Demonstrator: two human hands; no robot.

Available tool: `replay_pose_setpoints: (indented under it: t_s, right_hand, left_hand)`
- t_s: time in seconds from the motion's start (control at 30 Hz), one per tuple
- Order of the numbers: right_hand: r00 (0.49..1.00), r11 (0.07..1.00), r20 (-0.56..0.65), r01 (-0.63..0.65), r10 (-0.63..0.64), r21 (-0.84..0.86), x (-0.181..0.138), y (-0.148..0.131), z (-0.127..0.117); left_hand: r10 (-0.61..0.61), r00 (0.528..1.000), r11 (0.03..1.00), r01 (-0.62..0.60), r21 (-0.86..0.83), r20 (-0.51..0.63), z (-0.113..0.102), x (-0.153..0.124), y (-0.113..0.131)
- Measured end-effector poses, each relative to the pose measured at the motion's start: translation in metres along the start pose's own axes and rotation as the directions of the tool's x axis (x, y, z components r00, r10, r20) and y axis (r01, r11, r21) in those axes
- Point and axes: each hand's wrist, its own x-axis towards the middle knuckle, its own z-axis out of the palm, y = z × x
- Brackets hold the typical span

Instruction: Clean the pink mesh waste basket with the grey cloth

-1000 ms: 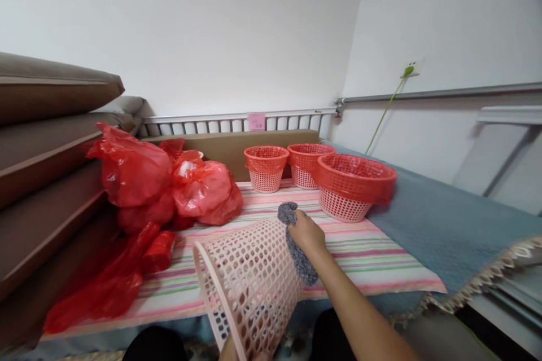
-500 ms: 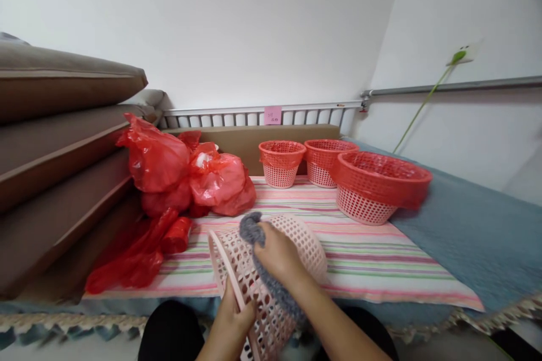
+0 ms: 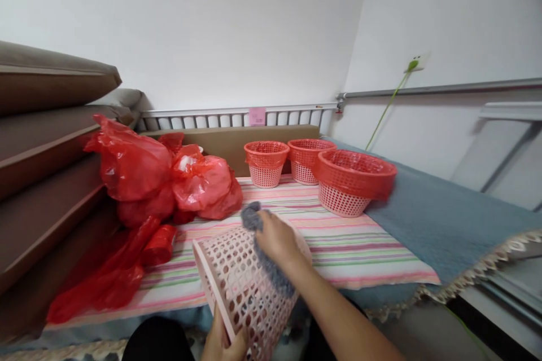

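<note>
Two hands on one object. Left hand (image 3: 222, 344): curled round the rim of a pink lattice basket (image 3: 241, 268), thumb on the outer side, rim pinched; full finger placement partly hidden by the rim. Right hand (image 3: 277, 237): closed over a bunched grey cloth (image 3: 273, 273), which lies against the basket's outer wall; the far end of the bunch sticks out past the fingers, the rest trails under the wrist.

Basket position: below and to the left of the right hand, directly above the left. It is tipped on its side, long axis running from the mouth, beside the left hand, away and rightward to the base, beyond the right hand. Whether it rests on the striped sheet (image 3: 359, 259) or is held clear: cannot tell.

Key relation (judged): the cloth lies across that axis, so a pass along it would run between base and rim. Right hand is nearer the base; left hand would serve as anchor.

Beyond the right hand, to its right: three red-lined baskets (image 3: 349, 194), upright.
</note>
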Motion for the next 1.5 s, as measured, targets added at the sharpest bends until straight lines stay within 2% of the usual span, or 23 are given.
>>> replay_pose_setpoints:
  t_s: [0.07, 0.1, 0.17, 0.23, 0.3, 0.37, 0.43, 0.53, 0.67, 0.83, 0.93, 1.03, 1.13, 1.2, 1.27, 1.37, 1.43, 1.5]
  right_hand:
    - [0.979, 0.978, -0.021, -0.203, 0.202, -0.045, 0.019, 0.034, -0.004]
    - [0.964, 0.962, -0.032, -0.266, 0.265, -0.062, 0.025, 0.049, -0.006]
    - [0.946, 0.943, -0.058, -0.322, 0.318, -0.081, 0.03, 0.068, -0.006]
    - [0.946, 0.944, -0.08, -0.32, 0.314, -0.082, 0.027, 0.076, -0.006]
    - [0.947, 0.948, -0.105, -0.312, 0.305, -0.059, 0.019, 0.074, -0.005]
    - [0.944, 0.952, -0.141, -0.304, 0.298, -0.023, 0.012, 0.07, -0.006]
    - [0.933, 0.954, -0.204, -0.299, 0.296, 0.016, 0.006, 0.066, -0.007]
    - [0.927, 0.956, -0.233, -0.291, 0.293, 0.042, 0.0, 0.064, -0.004]
    - [0.957, 0.966, -0.134, -0.259, 0.258, 0.005, -0.004, 0.063, 0.01]
    - [0.961, 0.966, -0.099, -0.259, 0.259, 0.013, 0.001, 0.064, 0.013]
    - [0.962, 0.961, -0.062, -0.259, 0.266, 0.099, 0.001, 0.058, 0.011]
    - [0.979, 0.955, -0.057, -0.176, 0.194, 0.239, -0.012, 0.031, 0.014]
    - [0.999, 0.922, -0.044, 0.033, -0.018, 0.385, -0.038, -0.018, 0.017]
    - [0.974, 0.872, -0.059, 0.222, -0.218, 0.437, -0.057, -0.049, 0.019]
    - [0.955, 0.852, -0.046, 0.283, -0.294, 0.44, -0.071, -0.071, 0.019]
    - [0.95, 0.86, -0.039, 0.298, -0.31, 0.414, -0.079, -0.079, 0.018]
    - [0.952, 0.882, -0.056, 0.301, -0.302, 0.362, -0.074, -0.069, 0.018]
    - [0.964, 0.923, -0.066, 0.267, -0.259, 0.278, -0.059, -0.046, 0.016]
  left_hand:
    - [0.003, 1.0, 0.999, -0.003, 0.039, -0.002, 0.0, -0.002, -0.004]
    - [-0.01, 1.0, 0.998, 0.009, 0.06, 0.013, 0.002, -0.002, -0.005]
    - [-0.058, 0.996, 0.998, 0.055, 0.035, 0.07, 0.006, -0.002, 0.001]
    - [-0.086, 0.989, 0.988, 0.099, -0.117, 0.117, 0.014, 0.0, 0.017]
    - [-0.078, 0.989, 0.946, 0.112, -0.304, 0.122, 0.022, 0.002, 0.041]
    - [-0.096, 0.987, 0.93, 0.134, -0.343, 0.126, 0.029, 0.004, 0.064]
    - [-0.081, 0.988, 0.925, 0.123, -0.36, 0.129, 0.033, 0.003, 0.077]
    - [-0.054, 0.995, 0.946, 0.076, -0.315, 0.08, 0.031, -0.001, 0.069]
    - [-0.082, 0.996, 0.967, 0.089, -0.237, 0.041, 0.019, -0.007, 0.047]
    - [0.016, 0.999, 0.974, -0.025, -0.225, -0.044, 0.016, 0.0, 0.06]
    - [-0.047, 0.996, 0.964, 0.026, -0.266, -0.073, 0.02, 0.003, 0.067]
    - [-0.088, 0.995, 0.959, 0.069, -0.274, -0.056, 0.023, -0.001, 0.064]
    - [-0.108, 0.993, 0.956, 0.091, -0.278, -0.048, 0.021, -0.005, 0.058]
    - [-0.12, 0.991, 0.951, 0.099, -0.292, -0.054, 0.015, -0.006, 0.052]
    - [-0.124, 0.99, 0.949, 0.097, -0.301, -0.073, 0.007, -0.004, 0.044]
    - [-0.131, 0.99, 0.955, 0.111, -0.274, -0.056, -0.004, 0.002, 0.033]
    - [-0.111, 0.993, 0.961, 0.098, -0.258, -0.038, -0.007, 0.005, 0.027]
    - [-0.101, 0.994, 0.963, 0.086, -0.256, -0.044, -0.009, 0.007, 0.022]
